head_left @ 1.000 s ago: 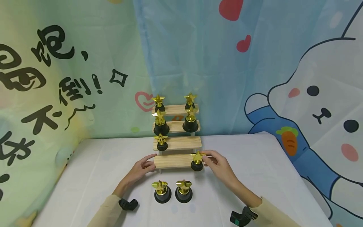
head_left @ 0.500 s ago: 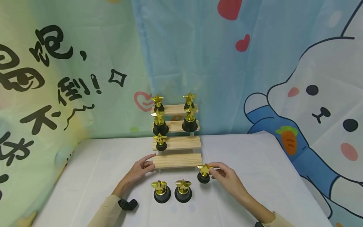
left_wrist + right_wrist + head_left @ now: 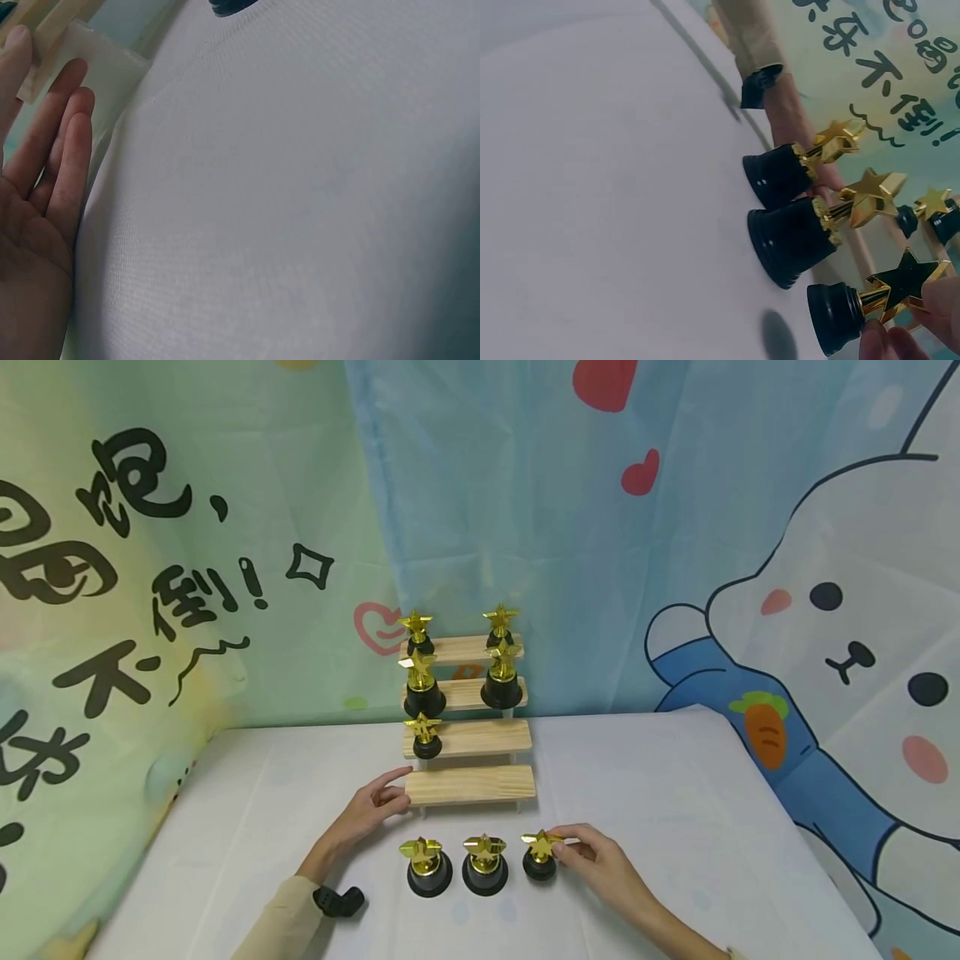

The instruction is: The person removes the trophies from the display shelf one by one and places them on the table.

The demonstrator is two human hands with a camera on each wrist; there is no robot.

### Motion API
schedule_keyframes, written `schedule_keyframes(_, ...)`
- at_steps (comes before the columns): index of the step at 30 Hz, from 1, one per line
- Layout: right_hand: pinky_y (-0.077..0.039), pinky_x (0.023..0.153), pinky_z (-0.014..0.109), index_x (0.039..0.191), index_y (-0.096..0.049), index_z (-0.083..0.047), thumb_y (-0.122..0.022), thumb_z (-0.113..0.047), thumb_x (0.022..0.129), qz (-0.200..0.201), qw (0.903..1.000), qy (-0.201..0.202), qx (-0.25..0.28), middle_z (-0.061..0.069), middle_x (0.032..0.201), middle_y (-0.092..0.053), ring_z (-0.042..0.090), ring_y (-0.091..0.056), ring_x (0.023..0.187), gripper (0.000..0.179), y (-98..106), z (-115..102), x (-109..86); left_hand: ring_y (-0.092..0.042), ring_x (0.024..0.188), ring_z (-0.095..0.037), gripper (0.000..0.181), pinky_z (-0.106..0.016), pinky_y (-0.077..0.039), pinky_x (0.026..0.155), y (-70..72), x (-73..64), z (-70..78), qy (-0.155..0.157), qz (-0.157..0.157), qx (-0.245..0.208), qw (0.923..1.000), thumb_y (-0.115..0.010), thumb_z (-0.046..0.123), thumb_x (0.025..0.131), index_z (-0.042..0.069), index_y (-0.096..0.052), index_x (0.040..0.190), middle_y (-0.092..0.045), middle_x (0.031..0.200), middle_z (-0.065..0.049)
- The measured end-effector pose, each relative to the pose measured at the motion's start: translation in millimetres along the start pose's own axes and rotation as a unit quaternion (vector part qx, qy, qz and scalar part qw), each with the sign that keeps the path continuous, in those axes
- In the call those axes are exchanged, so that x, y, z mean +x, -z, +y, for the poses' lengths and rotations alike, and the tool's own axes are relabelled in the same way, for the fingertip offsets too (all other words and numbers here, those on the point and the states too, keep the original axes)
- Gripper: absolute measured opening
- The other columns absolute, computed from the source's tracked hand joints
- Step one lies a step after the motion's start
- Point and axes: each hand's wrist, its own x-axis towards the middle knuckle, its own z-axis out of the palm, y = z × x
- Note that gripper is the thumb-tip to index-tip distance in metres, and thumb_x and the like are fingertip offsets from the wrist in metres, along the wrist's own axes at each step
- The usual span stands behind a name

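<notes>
My right hand (image 3: 600, 864) pinches the gold star of a small trophy (image 3: 539, 866) with a round black base. In the right wrist view that trophy (image 3: 834, 315) is upright relative to its neighbours, and a shadow lies apart from its base, just off the cloth. To its left stand two larger star trophies, a middle one (image 3: 484, 873) and a left one (image 3: 429, 877). My left hand (image 3: 367, 810) touches the left end of the bottom wooden step (image 3: 470, 785) of a tiered stand, its fingers fairly straight in the left wrist view.
Two trophies stand on the top step (image 3: 461, 650) and two on the second step (image 3: 463, 695). A single small trophy (image 3: 427, 739) is at the left of the third step (image 3: 483, 737). White cloth (image 3: 637, 777) covers the table, with a printed curtain (image 3: 525, 527) behind.
My right hand has lifted the small trophy off the right end of the bottom step and brought it forward, beside the two larger trophies. My left hand stays at the stand.
</notes>
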Motion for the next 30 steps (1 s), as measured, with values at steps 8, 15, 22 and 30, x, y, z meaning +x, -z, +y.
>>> schedule_keyframes(8,-0.053,0.073,0.018,0.114,-0.066,-0.003,-0.065,-0.023,0.093,-0.007,0.9995,-0.009,-0.029,0.016,0.116,-0.064,0.002,-0.066,0.088,0.030,-3.7,8.5,-4.0,-0.066,0.101,-0.005,0.059,-0.023,-0.052,0.090,-1.0,-2.0,-0.9,0.004,-0.001,-0.004,1.0000,-0.062,0.025,0.096,0.015,-0.038,0.149,-0.067,0.120,-0.019)
schedule_keyframes(15,-0.053,0.074,0.016,0.112,-0.067,-0.004,-0.066,-0.022,0.092,-0.005,0.9991,-0.016,-0.038,0.015,0.115,-0.064,0.010,-0.068,0.092,0.027,-4.5,11.2,-4.1,-0.066,0.099,-0.003,0.060,-0.022,-0.052,0.089,0.8,-0.5,-3.1,-0.005,0.000,-0.003,1.0000,-0.061,0.025,0.096,0.014,-0.037,0.149,-0.066,0.120,-0.022)
schedule_keyframes(22,-0.052,0.074,0.018,0.112,-0.067,-0.004,-0.066,-0.021,0.092,-0.011,0.9990,-0.018,-0.040,0.015,0.114,-0.065,0.013,-0.069,0.091,0.027,-4.6,14.3,-5.6,-0.066,0.098,-0.003,0.060,-0.022,-0.052,0.089,2.0,-0.6,-4.8,-0.002,0.002,-0.005,1.0000,-0.062,0.026,0.096,0.014,-0.037,0.149,-0.066,0.121,-0.022)
schedule_keyframes(30,-0.054,0.078,0.019,0.109,-0.067,-0.005,-0.065,-0.019,0.092,-0.019,0.9970,0.024,-0.071,0.014,0.112,-0.065,0.014,-0.069,0.094,0.022,-1.5,18.0,-6.9,-0.066,0.100,-0.005,0.061,-0.025,-0.052,0.090,1.8,2.7,-2.2,0.007,0.001,-0.004,1.0000,-0.063,0.028,0.095,0.015,-0.037,0.149,-0.067,0.120,-0.018)
